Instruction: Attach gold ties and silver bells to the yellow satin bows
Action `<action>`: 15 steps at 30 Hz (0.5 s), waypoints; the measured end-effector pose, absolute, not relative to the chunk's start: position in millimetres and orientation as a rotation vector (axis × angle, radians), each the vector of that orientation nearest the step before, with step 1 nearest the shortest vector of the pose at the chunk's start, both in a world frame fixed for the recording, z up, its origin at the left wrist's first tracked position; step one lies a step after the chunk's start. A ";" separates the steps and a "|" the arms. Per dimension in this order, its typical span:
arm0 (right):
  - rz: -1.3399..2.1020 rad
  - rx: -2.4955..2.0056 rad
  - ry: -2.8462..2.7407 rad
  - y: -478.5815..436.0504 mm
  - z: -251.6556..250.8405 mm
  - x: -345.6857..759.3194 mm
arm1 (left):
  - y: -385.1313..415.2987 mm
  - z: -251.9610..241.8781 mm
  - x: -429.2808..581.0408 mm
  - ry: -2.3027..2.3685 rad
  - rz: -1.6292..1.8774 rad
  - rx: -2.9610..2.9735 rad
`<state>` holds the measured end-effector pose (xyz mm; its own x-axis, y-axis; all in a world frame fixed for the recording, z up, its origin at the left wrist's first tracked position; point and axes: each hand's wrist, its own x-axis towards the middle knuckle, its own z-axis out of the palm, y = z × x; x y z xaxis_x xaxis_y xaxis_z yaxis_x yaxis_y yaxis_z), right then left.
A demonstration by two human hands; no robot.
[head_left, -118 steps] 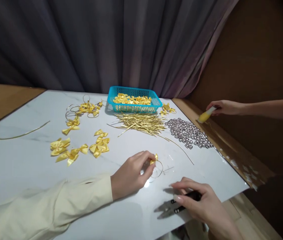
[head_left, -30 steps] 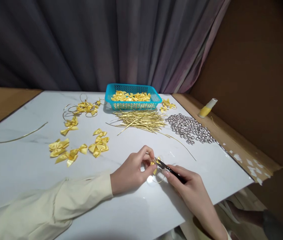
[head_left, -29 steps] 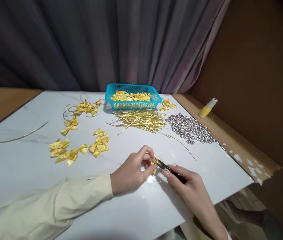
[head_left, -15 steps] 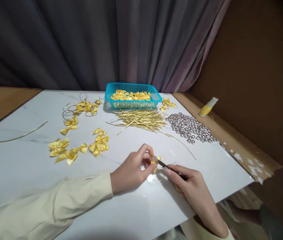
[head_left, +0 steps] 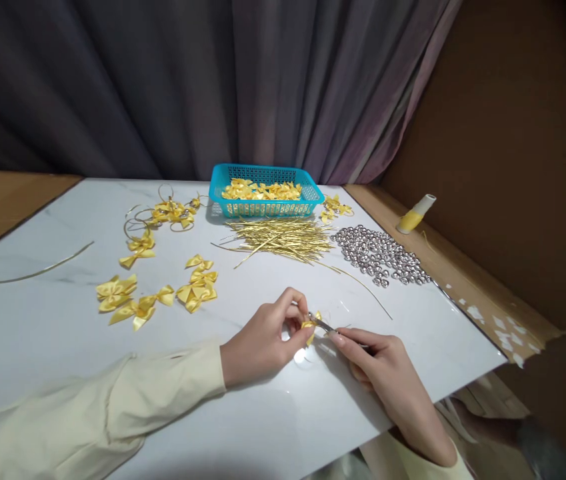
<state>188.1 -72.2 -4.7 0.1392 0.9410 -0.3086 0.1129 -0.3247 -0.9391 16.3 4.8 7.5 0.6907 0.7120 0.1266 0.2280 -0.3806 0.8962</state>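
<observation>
Low over the white table, my left hand [head_left: 273, 337] is closed, pinching a small yellow ribbon bow [head_left: 311, 336] between thumb and fingertips. My right hand [head_left: 387, 367] is closed around slim metal tweezers [head_left: 323, 325]. Their tips reach the bow right beside the left fingertips, where something small and shiny shows; I cannot make out exactly what they grip. A thin wire loop stands out faintly near the bow. To the left of my hands lie loose yellow bows [head_left: 199, 293] in several small groups.
A blue basket [head_left: 267, 212] of yellow bows stands at the back, with gold wire pieces [head_left: 283, 240] before it. Silver beads [head_left: 383, 257] are spread at right. Bows with wire loops [head_left: 173, 213] lie back left. A yellow thread spool [head_left: 415, 215] stands on the cardboard edge.
The tweezers have turned slightly in my right hand, so their metal now catches the light. My left hand keeps the bow in the same place.
</observation>
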 end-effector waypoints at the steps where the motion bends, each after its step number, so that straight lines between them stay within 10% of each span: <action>1: 1.281 -1.603 -1.041 -72.3 -4.5 188.0 | 4.7 7.6 16.3 0.725 0.630 1.935; 15: 1.333 -1.567 -0.999 -74.0 -3.9 189.7 | 5.7 5.3 15.8 0.734 0.638 1.948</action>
